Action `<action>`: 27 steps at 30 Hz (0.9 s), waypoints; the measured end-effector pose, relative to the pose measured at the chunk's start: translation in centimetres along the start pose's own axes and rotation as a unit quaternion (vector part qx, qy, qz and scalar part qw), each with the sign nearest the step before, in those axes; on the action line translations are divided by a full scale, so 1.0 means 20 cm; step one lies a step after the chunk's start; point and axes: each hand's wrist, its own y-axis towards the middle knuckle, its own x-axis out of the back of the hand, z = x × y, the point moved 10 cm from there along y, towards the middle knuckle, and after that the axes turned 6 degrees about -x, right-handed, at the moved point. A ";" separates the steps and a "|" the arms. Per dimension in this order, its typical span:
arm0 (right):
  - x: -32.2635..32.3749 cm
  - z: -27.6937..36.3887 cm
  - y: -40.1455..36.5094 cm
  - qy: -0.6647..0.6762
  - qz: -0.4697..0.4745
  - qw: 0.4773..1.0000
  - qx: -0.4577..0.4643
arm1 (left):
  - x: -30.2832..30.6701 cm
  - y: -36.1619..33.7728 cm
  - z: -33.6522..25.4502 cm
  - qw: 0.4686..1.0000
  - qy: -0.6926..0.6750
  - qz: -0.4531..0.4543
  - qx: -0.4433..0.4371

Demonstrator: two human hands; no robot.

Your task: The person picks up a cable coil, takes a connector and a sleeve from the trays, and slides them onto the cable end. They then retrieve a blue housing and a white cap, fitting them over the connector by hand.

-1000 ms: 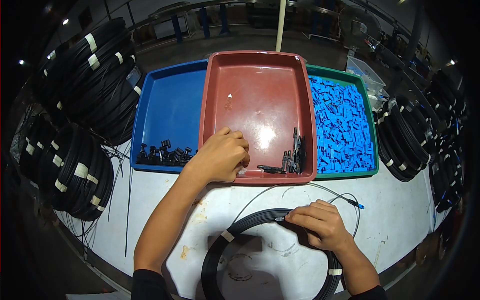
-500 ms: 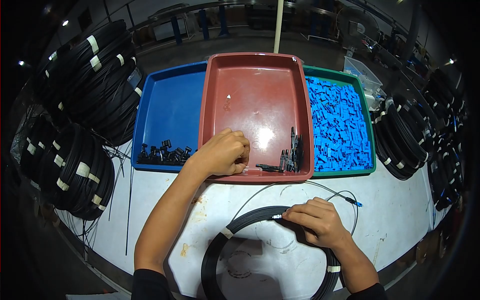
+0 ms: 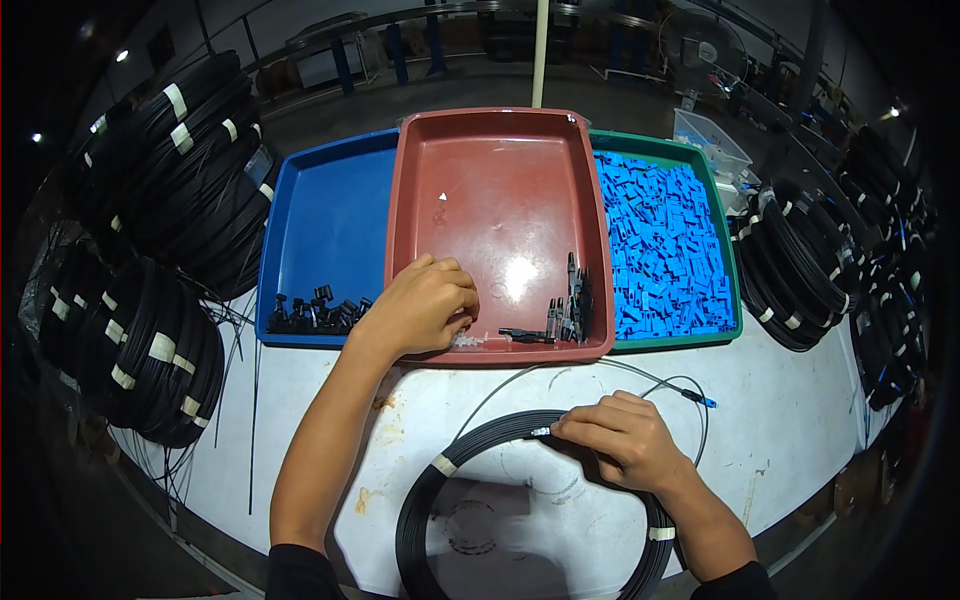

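My left hand [image 3: 425, 308] reaches into the front left of the red tray [image 3: 492, 240], fingers curled down among small clear pieces [image 3: 467, 340]; whatever is between its fingertips is hidden. Black connector parts [image 3: 572, 305] lie in that tray's front right corner. Over the black cable coil [image 3: 412, 515], my right hand [image 3: 620, 435] pinches a cable end with a small whitish connector [image 3: 541, 431]. A loose cable with a blue-tipped black connector [image 3: 698, 398] lies behind my right hand.
A blue tray [image 3: 330, 220] holding black parts [image 3: 318, 312] is on the left. On the right, a green tray [image 3: 735, 290] holds several blue clips [image 3: 665, 250]. Taped black coils [image 3: 170, 180] are stacked left, with more coils [image 3: 795, 270] right. A clear bin [image 3: 712, 145] sits behind.
The view has shifted slightly, moving the trays a little left in the frame. My left hand has moved slightly off the clear pieces, showing more of them. My right hand keeps its pinch.
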 end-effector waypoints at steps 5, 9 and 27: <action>0.00 0.00 0.00 -0.008 0.004 1.000 0.000 | -0.03 0.01 -0.04 1.000 0.004 0.009 -0.014; 0.00 0.00 0.00 -0.002 0.002 1.000 0.001 | -0.05 0.02 -0.08 0.999 0.006 0.011 -0.039; -0.01 0.01 0.00 -0.012 0.012 1.000 0.003 | -0.10 0.10 -0.13 0.994 0.031 0.025 -0.102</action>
